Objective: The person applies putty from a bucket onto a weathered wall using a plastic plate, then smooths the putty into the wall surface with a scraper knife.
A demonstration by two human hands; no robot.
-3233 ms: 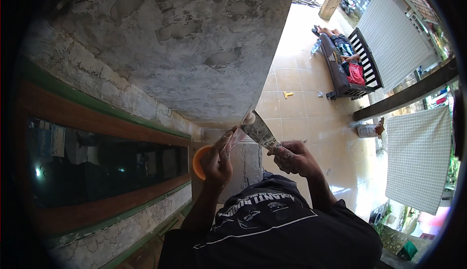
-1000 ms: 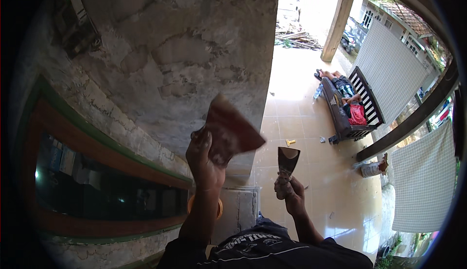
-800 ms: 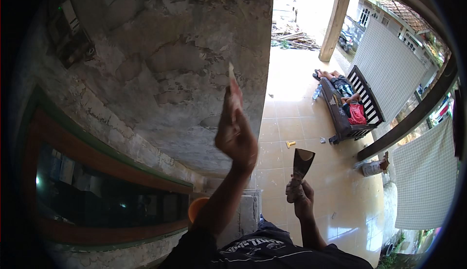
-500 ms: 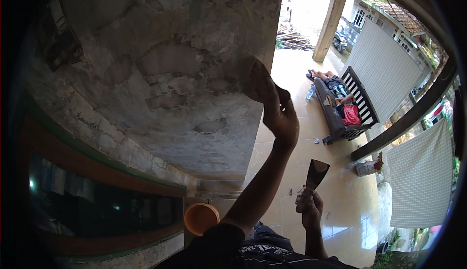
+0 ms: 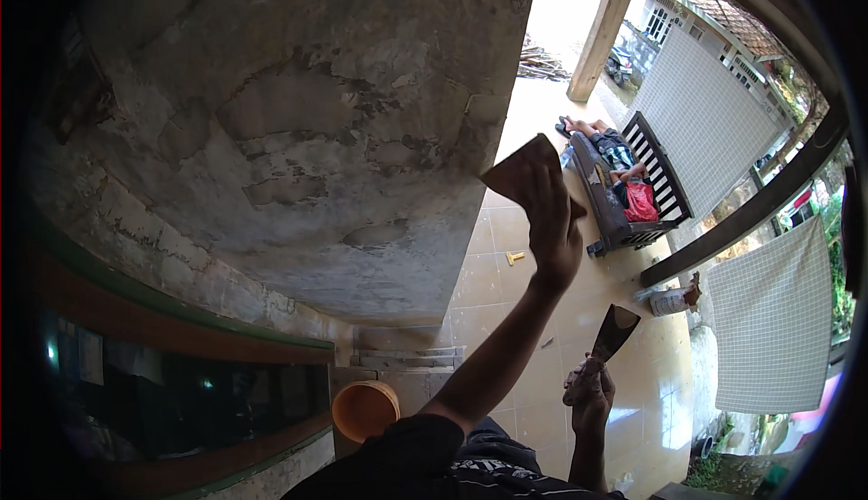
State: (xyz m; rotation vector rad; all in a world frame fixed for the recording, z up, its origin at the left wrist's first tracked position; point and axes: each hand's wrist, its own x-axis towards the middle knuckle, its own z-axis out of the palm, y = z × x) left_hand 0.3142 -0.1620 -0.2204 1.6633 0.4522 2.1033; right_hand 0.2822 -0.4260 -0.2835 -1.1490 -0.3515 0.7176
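My left hand is raised beside the right edge of the patchy grey plaster wall. Its fingers press along a broad, flat scraper blade, whose left corner is close to the wall edge; whether it touches cannot be told. Lower down on the right, my right hand is closed around the handle of a putty knife. That blade points up and bears a smear of greyish material. The handle is mostly covered by my fingers.
An orange bucket stands low on the left, near a dark window. On a dark wooden bench a person lies. A small yellow object is on the tiled floor. A post rises behind.
My left hand has swung rightward off the wall surface with the scraper, past the wall's edge. My right hand sits slightly lower and further right, still holding the putty knife. The view has shifted a little.
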